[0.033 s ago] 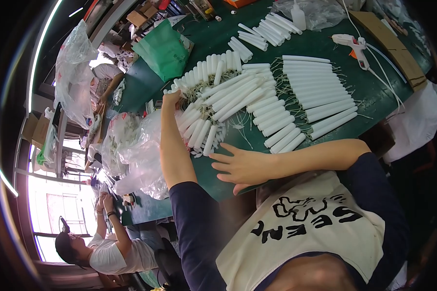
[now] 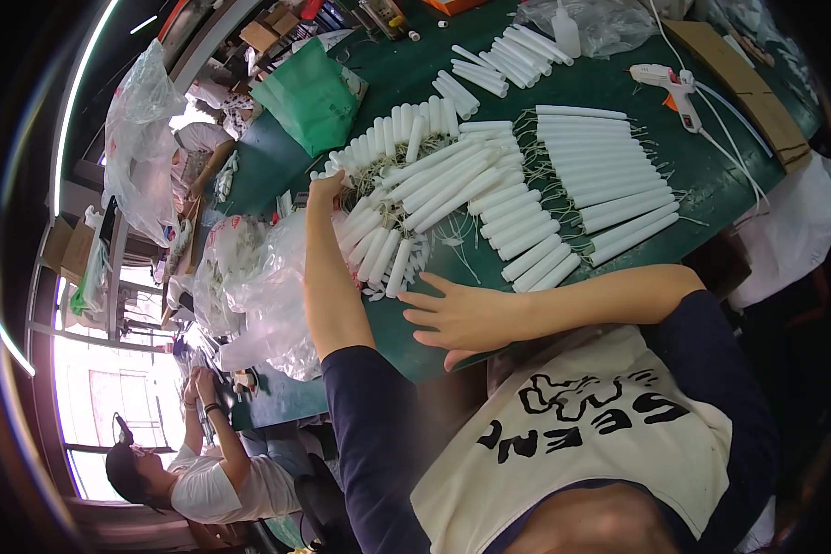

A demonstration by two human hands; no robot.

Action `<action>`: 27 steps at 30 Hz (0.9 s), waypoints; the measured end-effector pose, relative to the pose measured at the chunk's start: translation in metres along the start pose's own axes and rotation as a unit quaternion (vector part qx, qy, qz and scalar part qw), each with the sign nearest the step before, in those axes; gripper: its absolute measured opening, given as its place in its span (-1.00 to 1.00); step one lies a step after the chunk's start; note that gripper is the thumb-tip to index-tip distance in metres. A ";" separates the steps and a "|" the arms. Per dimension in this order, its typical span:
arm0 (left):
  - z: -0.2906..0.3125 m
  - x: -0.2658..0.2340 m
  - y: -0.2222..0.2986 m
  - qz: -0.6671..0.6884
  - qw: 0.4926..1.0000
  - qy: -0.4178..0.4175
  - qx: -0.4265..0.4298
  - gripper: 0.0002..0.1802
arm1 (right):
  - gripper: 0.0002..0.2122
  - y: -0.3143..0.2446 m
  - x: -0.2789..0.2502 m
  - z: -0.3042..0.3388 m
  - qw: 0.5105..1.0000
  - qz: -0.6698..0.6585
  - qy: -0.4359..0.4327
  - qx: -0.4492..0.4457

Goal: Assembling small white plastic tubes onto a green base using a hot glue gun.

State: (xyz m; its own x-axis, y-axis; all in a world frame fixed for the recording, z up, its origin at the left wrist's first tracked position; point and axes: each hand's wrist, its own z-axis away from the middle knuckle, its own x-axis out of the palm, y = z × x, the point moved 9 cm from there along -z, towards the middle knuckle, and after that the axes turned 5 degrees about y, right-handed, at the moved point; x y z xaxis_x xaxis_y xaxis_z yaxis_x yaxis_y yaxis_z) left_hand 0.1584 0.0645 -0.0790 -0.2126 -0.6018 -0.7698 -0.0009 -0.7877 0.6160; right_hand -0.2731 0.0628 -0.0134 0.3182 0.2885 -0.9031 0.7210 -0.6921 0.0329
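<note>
My left hand (image 2: pixel 327 191) is stretched out to the far left end of a curved row of white tubes (image 2: pixel 392 129). Its fingers are curled round the end tube, which they partly hide. Lower and to the right, my right hand (image 2: pixel 466 317) hovers or rests at the near table edge, fingers spread and nothing in it; contact with the table is hard to tell. Just beyond its fingertips lies the near end of a white tube (image 2: pixel 399 268). A loose heap of longer white tubes (image 2: pixel 452 185) lies in the middle, with thin pale wires tangled among them.
To the right, white tubes with wired ends (image 2: pixel 600 166) lie in a column. A glue gun (image 2: pixel 669 90) with its cord, a cardboard strip (image 2: pixel 748 92) and a white bottle (image 2: pixel 566 32) are farther back. Clear plastic bags (image 2: pixel 277 286) and a green bag (image 2: pixel 309 97) stand left. Co-workers sit beyond.
</note>
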 end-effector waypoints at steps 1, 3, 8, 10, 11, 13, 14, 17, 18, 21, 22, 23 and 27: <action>0.012 0.011 0.018 -0.032 0.999 -0.001 -0.007 -0.47 | -0.50 0.007 0.004 0.007 1.000 -0.001 -0.003 0.011; 0.020 0.010 0.023 -0.065 0.998 0.008 -0.016 -0.47 | -0.50 0.008 0.005 0.010 1.000 -0.002 0.000 0.015; 0.014 0.004 0.013 -0.069 0.997 -0.019 -0.001 -0.44 | -0.52 0.000 0.006 0.010 1.000 -0.007 0.009 0.003; 0.007 0.013 0.010 -0.019 0.999 -0.040 -0.008 -0.44 | -0.53 0.002 0.006 0.011 1.000 -0.002 -0.003 0.009; 0.003 0.019 0.005 0.033 0.998 -0.059 -0.018 -0.43 | -0.53 0.002 0.007 0.011 1.000 0.003 -0.015 0.010; -0.008 0.022 0.000 0.019 0.999 -0.043 -0.016 -0.45 | -0.53 0.000 0.006 0.013 1.000 0.000 -0.009 0.010; -0.016 0.020 -0.005 0.006 0.999 -0.028 -0.017 -0.46 | -0.53 -0.001 0.005 0.013 1.000 -0.004 -0.004 0.007; -0.031 -0.024 -0.007 -0.004 0.996 0.053 0.074 -0.51 | -0.53 -0.010 -0.001 0.010 1.000 -0.006 0.010 -0.006; -0.028 -0.048 -0.005 0.028 0.987 0.104 0.117 -0.52 | -0.53 -0.014 -0.001 0.009 1.000 -0.006 0.013 -0.011; 0.016 -0.054 0.056 0.041 0.953 0.216 0.209 -0.55 | -0.54 0.003 0.003 0.024 0.999 0.008 0.043 0.014; 0.043 -0.073 0.075 0.019 0.920 0.307 0.241 -0.55 | -0.54 0.004 0.005 0.024 0.999 0.012 0.040 0.017; 0.051 -0.089 0.074 0.015 0.919 0.314 0.237 -0.55 | -0.54 -0.001 0.004 0.021 0.999 0.013 0.041 0.009; 0.083 -0.121 0.083 0.134 0.911 0.309 0.238 -0.58 | -0.54 -0.008 0.007 0.016 0.999 -0.007 0.045 0.001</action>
State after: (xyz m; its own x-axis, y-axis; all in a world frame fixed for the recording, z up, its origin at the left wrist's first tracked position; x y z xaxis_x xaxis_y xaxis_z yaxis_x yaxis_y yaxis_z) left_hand 0.1028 0.0831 0.0795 0.3237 -0.8391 -0.4372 -0.4847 -0.5439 0.6850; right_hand -0.2866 0.0600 -0.0263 0.3626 0.3572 -0.8608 0.7245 -0.6890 0.0193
